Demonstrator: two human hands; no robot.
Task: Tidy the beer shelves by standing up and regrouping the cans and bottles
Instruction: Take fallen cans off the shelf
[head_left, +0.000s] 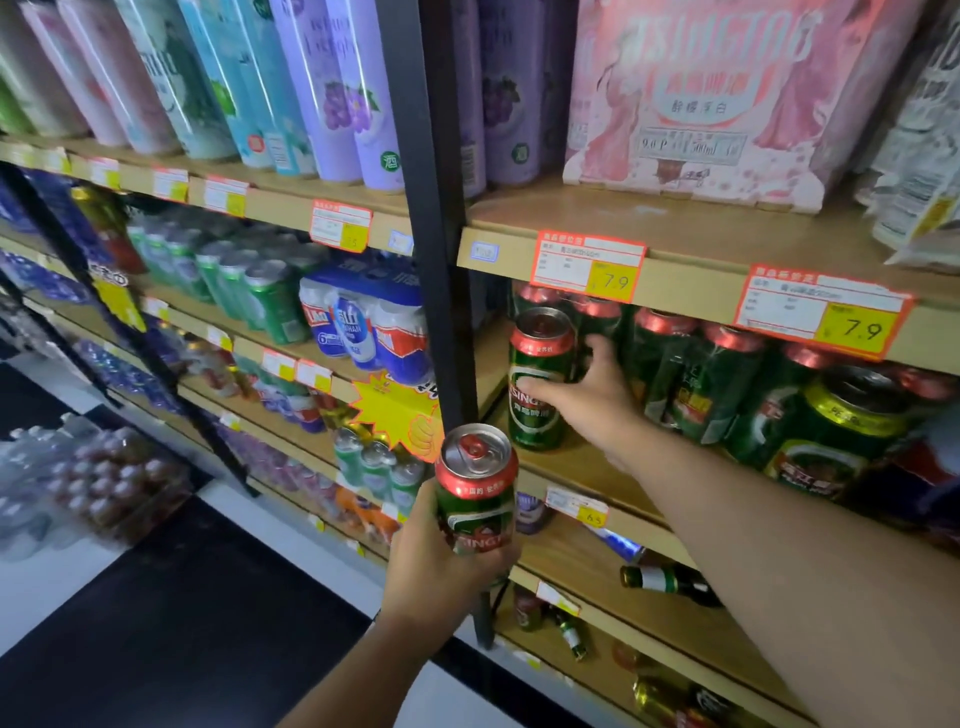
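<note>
My left hand (441, 566) grips a green beer can with a red top (475, 488), upright, in front of the black shelf post. My right hand (587, 400) reaches into the middle shelf and wraps around a second green red-topped can (540, 364) that stands upright at the shelf's left end. Behind and right of it stand more green cans with red tops (696, 374), some of them leaning. A gold-rimmed green can (836, 431) sits tilted at the right. On the shelf below, a green bottle (670, 582) lies on its side.
A black upright post (441, 260) splits the shelving. Tall purple and blue cans and a pink carton (717, 98) fill the top shelf. Green cans and blue-white packs (363, 322) sit on the left bay. More tipped bottles lie on the bottom shelf (571, 634). Wrapped bottle packs stand on the floor at left.
</note>
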